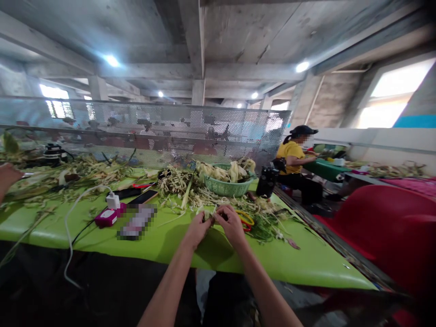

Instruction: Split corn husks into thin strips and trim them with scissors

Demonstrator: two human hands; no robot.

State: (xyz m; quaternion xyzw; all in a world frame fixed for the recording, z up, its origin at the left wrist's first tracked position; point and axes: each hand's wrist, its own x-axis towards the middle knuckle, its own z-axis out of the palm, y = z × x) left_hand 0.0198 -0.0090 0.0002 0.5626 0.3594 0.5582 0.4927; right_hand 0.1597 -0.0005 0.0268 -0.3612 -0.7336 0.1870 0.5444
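Both my hands meet over the green table (pixel 163 245), near its front edge. My left hand (pixel 197 228) and my right hand (pixel 231 222) have their fingers closed on a small pale green plant piece (pixel 210 214) held between them. Right behind my hands lies a heap of pale stalks and leaf strips (pixel 190 190). Yellow and red scissors (pixel 245 219) lie beside my right hand. A teal basket (pixel 226 187) full of pale husks stands farther back.
A pink device with a white charger (pixel 109 210) and two phones (pixel 143 197) lie left of my hands. A perforated metal screen (pixel 146 131) runs along the table's back. Another person's hand (pixel 7 176) is at the far left. A person in yellow (pixel 294 156) sits at the right. Red chairs (pixel 384 227) stand right.
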